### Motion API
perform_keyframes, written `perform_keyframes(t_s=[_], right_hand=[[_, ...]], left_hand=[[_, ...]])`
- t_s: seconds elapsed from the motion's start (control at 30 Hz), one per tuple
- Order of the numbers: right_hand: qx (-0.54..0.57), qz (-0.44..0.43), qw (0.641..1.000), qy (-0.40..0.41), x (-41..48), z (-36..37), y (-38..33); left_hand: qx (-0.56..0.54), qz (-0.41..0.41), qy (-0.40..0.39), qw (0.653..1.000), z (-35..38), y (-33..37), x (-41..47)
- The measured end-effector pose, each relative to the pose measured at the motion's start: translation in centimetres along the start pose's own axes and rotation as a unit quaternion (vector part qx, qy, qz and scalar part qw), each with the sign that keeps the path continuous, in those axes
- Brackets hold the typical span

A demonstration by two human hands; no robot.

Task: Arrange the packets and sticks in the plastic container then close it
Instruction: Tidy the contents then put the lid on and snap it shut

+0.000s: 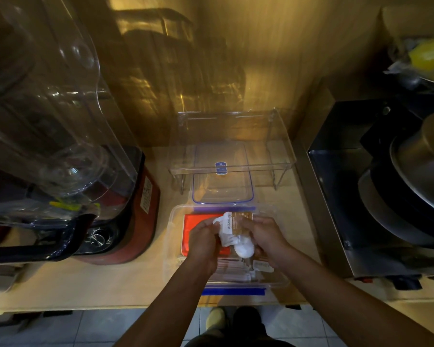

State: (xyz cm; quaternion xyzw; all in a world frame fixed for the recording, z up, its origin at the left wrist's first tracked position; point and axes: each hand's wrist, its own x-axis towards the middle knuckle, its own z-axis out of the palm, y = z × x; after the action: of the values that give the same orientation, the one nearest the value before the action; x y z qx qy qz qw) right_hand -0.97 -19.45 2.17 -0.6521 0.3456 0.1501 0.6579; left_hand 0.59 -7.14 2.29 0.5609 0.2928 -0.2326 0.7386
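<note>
At the far left a blender (125, 216) with a red base and a tall clear jar stands on the wooden counter (85, 279). Right of it, near the counter's front edge, sits the open plastic container (170, 246), clear-walled, with a blue clip (233, 291) along its near rim. A flat red packet (198, 222) lies on the container's floor toward its left side. The left hand (202, 244) hangs over that packet, its fingers curled and pinching the left edge of a bundle of packets (232, 232), white ones with a brown one at the back. The bundle is held above the middle of the container, between the two hands. Below it, across the container's near end, lie pale sticks (231, 270) side by side. Behind the container the lid (223, 186), clear with a blue seal, rests flat on the counter, partly under a clear shelf riser (232, 144). The right hand (266, 236) grips the bundle's right side with fingers wrapped round it, above the container's right half. Farther right stands a dark metal appliance (336, 196) carrying round pans (416, 171).
</note>
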Motion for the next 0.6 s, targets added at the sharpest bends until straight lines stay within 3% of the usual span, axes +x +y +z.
perform_keyframes(t_s=[0.17,0.33,0.43,0.47,0.53,0.6], right_hand=[[0.051,-0.011,0.999,0.011,0.1,-0.4,0.1],[0.057,0.005,0.998,-0.036,0.2,-0.5,0.3],[0.115,0.016,0.99,-0.079,0.2,-0.5,0.8],[0.114,0.0,0.991,-0.073,0.2,-0.4,1.0],[0.009,-0.092,0.996,-0.019,0.3,-0.3,1.4],[-0.165,-0.256,0.952,0.029,0.3,-0.2,1.8]], left_hand=[[-0.031,0.001,0.019,0.999,-0.2,0.1,0.0],[-0.032,-0.006,0.011,0.999,0.0,0.1,-0.3],[-0.033,-0.008,0.002,0.999,0.0,0.1,-0.4],[-0.025,-0.006,0.0,1.0,-0.1,0.0,-0.3],[0.009,-0.003,0.006,1.0,-0.1,-0.1,-0.3],[0.031,-0.003,0.009,0.999,-0.1,-0.2,-0.3]])
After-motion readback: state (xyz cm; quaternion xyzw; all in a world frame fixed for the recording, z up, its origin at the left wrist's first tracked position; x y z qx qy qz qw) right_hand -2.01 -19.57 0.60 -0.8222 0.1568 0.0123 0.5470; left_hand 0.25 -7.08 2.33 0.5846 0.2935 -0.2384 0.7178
